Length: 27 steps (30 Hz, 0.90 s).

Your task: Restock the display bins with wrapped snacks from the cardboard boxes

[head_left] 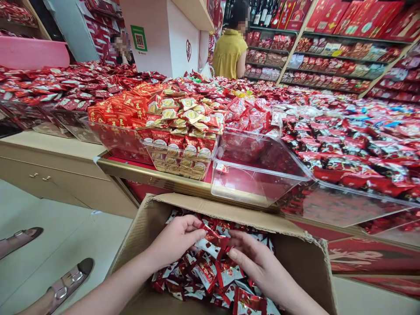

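A cardboard box [305,262] stands low in front of me, holding many small red-and-white candy packets [205,273]. Over this pile, my left hand [179,240] pinches red-and-white wrapped candies [210,246] between thumb and fingers. Opposite it, my right hand [254,258] has its fingers and thumb curled around the right end of the same candies. How many packets lie between the hands I cannot make out. Just beyond the box is a clear plastic bin [249,181], with a few red packets inside toward its back.
Behind the box runs a counter with a gold edge [157,177]. Heaped bins hold durian candies [183,146], red packets [118,111] and dark red packets [344,148]. Sandalled feet [67,284] stand at left. A person in a yellow top [229,52] is at the back.
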{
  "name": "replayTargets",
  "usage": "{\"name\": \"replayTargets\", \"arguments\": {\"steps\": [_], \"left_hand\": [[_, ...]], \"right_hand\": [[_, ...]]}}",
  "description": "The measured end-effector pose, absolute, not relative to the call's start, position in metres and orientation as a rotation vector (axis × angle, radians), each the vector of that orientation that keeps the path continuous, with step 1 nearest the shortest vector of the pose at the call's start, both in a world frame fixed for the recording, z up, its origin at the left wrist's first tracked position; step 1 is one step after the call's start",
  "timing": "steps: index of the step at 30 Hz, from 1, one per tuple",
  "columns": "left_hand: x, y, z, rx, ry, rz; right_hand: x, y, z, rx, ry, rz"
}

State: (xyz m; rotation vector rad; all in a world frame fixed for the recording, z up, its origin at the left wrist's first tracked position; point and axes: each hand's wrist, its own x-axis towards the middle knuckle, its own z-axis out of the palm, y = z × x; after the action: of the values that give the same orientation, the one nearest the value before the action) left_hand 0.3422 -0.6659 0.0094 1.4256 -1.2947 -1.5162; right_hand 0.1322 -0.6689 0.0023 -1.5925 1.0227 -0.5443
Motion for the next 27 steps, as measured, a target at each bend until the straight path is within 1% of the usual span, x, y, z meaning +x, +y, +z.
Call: {"name": "replayTargets", "arguments": {"steps": [2,7,9,12,14,16,18,20,21,22,24,26,27], "left_hand": [[0.333,-0.665,0.02,1.382,-1.3,-1.522],[0.32,-0.661,0.031,1.299,-1.223,-1.5],[0.319,-0.658,0.038,1.29,-1.219,-1.472],[0.324,-0.653,0.055,1.278,-1.31,-1.407],[0.335,-0.653,0.069,1.249,-1.341,-1.328],[0.353,-0.659,0.08,1.258,-1.386,-1.121],[0.375,-0.672,0.083,1.366,-1.501,-0.808],[0.398,-0.687,0.079,1.526,-1.615,-0.545],[0.407,-0.695,0.074,1.591,-1.655,-0.487],[0.415,-0.702,0.068,1.639,-1.684,-0.47],[0.425,-0.712,0.054,1.691,-1.721,-0.499],[0.43,-0.716,0.041,1.723,-1.736,-0.513],[0.431,-0.717,0.036,1.736,-1.732,-0.505]], "right_hand": [[0.142,-0.671,0.008,-1.477,0.993,-0.597],[0.15,-0.674,0.021,-1.421,1.01,-0.698],[0.149,-0.672,0.026,-1.39,0.995,-0.675],[0.143,-0.667,0.047,-1.494,0.947,-0.592],[0.137,-0.667,0.074,-1.639,0.935,-0.616],[0.13,-0.674,0.109,-1.741,0.957,-0.772],[0.126,-0.693,0.143,-1.754,1.015,-1.029],[0.126,-0.725,0.166,-1.706,1.111,-1.237],[0.129,-0.743,0.172,-1.673,1.175,-1.259],[0.132,-0.762,0.174,-1.651,1.244,-1.211],[0.143,-0.799,0.166,-1.655,1.387,-0.945],[0.155,-0.829,0.148,-1.649,1.497,-0.689],[0.16,-0.84,0.138,-1.638,1.529,-0.631]]}}
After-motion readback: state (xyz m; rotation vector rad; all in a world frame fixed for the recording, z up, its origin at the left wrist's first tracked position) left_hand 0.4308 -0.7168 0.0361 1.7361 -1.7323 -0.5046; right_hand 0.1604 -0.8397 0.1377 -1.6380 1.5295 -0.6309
